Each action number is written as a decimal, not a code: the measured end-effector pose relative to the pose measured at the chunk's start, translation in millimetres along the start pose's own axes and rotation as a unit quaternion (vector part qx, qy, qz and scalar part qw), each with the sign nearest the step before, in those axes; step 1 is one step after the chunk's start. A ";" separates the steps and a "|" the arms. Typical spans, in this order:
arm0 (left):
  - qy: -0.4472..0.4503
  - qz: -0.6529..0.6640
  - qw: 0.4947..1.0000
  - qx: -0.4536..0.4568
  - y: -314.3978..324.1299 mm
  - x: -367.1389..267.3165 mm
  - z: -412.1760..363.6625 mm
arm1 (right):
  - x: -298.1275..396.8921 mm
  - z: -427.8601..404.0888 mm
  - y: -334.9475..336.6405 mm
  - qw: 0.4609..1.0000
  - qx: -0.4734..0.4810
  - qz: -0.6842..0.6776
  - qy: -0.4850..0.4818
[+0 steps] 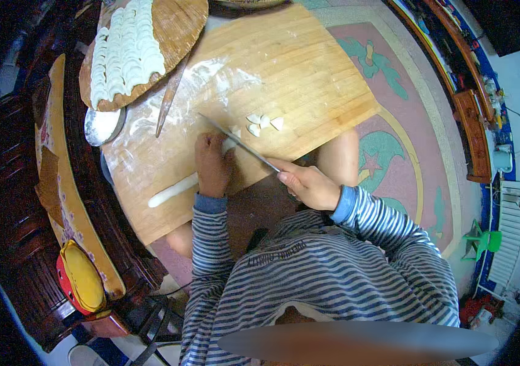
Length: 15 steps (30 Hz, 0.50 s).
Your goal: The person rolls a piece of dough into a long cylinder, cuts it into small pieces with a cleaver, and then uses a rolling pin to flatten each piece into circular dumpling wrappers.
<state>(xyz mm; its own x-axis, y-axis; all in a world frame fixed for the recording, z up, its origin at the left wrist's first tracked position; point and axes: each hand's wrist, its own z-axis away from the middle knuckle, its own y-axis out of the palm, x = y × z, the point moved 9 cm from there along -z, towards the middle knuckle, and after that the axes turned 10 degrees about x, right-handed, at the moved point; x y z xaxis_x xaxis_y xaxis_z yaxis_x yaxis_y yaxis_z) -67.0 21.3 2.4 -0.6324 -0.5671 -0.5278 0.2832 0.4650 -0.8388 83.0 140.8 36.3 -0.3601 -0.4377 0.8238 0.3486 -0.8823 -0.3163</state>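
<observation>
My right hand grips a knife, its thin blade slanting up and left over the wooden board. Beneath my curled left hand runs a white dough rope, which shows on both sides of the fist. The blade lies close to the rope's far end; whether it touches the dough is not clear. Several small cut dough pieces rest just beyond the knife. A wooden rolling pin lies farther left, partly beside the round tray.
Rows of dumplings cover part of the tray. A metal bowl of flour stands by the board's left edge. Loose flour dusts the wood. Left is a dark wooden bench with a cushion; a green stool stands right.
</observation>
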 end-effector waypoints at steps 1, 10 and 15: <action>0.006 -0.003 1.000 0.000 -1.5 2.8 1.3 | -1.5 3.0 1.9 1.000 0.002 0.003 -0.005; -0.091 0.101 0.991 0.001 -5.4 30.2 0.5 | 12.7 20.1 6.6 0.999 0.038 0.003 0.023; -0.038 0.079 0.996 -0.026 -5.1 29.8 0.7 | 2.0 8.4 8.3 0.999 0.019 0.039 0.020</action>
<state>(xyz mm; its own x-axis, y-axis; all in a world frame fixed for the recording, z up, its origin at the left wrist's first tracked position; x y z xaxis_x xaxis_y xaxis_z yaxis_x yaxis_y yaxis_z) -86.8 1.5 -9.2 -0.5260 -0.5321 -0.6635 0.3357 0.5869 -0.7368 92.5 134.1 39.3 -0.3644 -0.5114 0.7783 0.4093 -0.8386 -0.3594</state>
